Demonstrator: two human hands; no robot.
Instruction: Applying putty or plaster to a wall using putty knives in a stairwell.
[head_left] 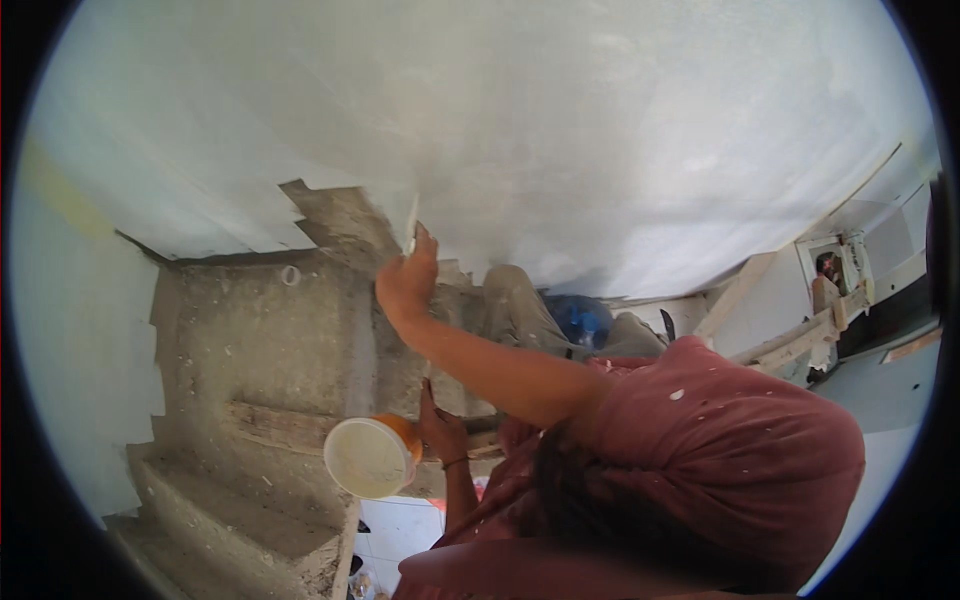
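Note:
My right hand (408, 285) reaches out to the wall, closed round a putty knife (412, 222) whose pale blade shows nearly edge-on. Just left of the blade is a bare grey-brown patch (345, 222) in the whitish wall coat (520, 130). Lower down, my left hand (443, 432) is beside an orange bucket (408, 436) with a white rim. Pale paste (365, 458) shows inside the bucket. A thin upright shape rises from the left hand, too small to name, and part of that hand's grip is hidden.
Rough concrete steps (240, 500) descend at lower left, with a wooden plank (285, 425) across them. A white ring (290, 275) lies on the concrete. Blue plastic (580, 320) sits between my knees. Wooden boards (800, 340) stand at right; white tiles (400, 535) show below.

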